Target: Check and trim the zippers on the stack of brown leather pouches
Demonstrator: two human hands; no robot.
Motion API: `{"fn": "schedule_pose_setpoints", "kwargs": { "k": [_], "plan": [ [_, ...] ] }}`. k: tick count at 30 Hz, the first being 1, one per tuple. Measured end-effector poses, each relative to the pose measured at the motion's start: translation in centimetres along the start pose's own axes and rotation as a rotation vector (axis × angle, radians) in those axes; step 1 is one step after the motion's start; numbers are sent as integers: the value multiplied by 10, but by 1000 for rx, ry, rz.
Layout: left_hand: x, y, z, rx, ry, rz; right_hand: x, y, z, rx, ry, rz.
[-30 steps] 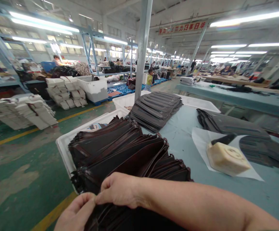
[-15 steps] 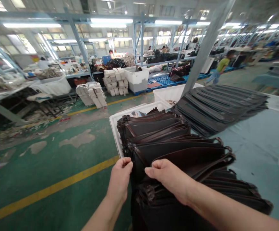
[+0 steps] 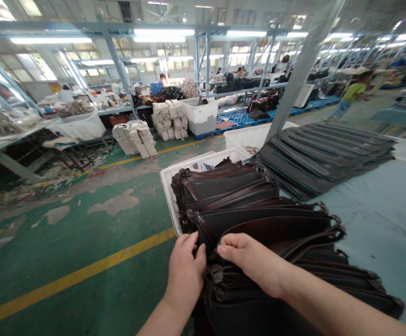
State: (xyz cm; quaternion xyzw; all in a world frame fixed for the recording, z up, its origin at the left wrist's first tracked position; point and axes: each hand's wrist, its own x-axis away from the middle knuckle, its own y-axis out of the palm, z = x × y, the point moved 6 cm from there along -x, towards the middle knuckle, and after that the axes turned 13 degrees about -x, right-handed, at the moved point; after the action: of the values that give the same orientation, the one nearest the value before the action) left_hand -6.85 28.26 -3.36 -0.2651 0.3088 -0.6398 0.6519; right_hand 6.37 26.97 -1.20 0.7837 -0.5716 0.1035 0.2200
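Note:
Dark brown-black leather-like panels (image 3: 245,224) lie in overlapping bundles before me, their left ends bunched and crinkled. My right hand (image 3: 250,259) is closed, thumb against curled fingers, on the raised edge of one panel with a reddish-brown face. At the left ends of the same pile is my left hand (image 3: 185,266), its thumb and fingers apart around the panel edges. Its fingertips partly disappear against the dark material.
A white bin (image 3: 168,186) sits under the pile's left side. Grey-black panels (image 3: 325,158) are fanned on the pale blue table surface (image 3: 371,210). A slanted metal post (image 3: 294,74) rises behind. White bundles (image 3: 170,119) stand on the green floor. A person in a yellow-green top (image 3: 353,92) walks at right.
My left hand has moved slightly right, its thumb and fingers parting from a pinch. My right hand stays at the panel edge, shifted a little right. The walking person has moved right.

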Motion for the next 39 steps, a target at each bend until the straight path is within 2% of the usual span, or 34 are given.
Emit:
{"fn": "schedule_pose_setpoints", "kwargs": {
  "k": [2, 5, 8, 12, 14, 17, 22, 26, 29, 34, 37, 39],
  "plan": [
    [0, 2, -1, 47, -12, -18, 2, 0, -1, -53, -1, -35],
    [-1, 9, -10, 114, -159, -40, 0, -3, -5, -48, 15, -41],
    [-2, 12, -9, 121, -231, -89, -13, -14, -22, 273, -33, 69],
    [-3, 5, 5, 21, -148, -127, -40, -31, -63, 826, -359, 275],
    [-2, 3, 8, 1, -121, -134, -56, -31, -68, 987, -411, 225],
    [-3, 6, 8, 53, -98, -161, -71, -30, -58, 1104, -360, 81],
    [-4, 9, 9, 83, -83, -149, -64, -29, -57, 1264, -432, 135],
    [-1, 11, 10, 184, -92, -152, -49, -22, -59, 1416, -476, 102],
    [1, 13, 9, 281, -101, -142, -40, -21, -54, 1449, -450, 80],
    [3, 16, 12, 424, -58, -191, -35, -30, -42, 1214, -304, 60],
    [4, 8, 18, 311, -33, -180, -32, -30, -43, 1145, -326, 50],
    [3, 3, 24, 226, 34, -156, -28, -27, -44, 1155, -365, -1]
  ]
}}
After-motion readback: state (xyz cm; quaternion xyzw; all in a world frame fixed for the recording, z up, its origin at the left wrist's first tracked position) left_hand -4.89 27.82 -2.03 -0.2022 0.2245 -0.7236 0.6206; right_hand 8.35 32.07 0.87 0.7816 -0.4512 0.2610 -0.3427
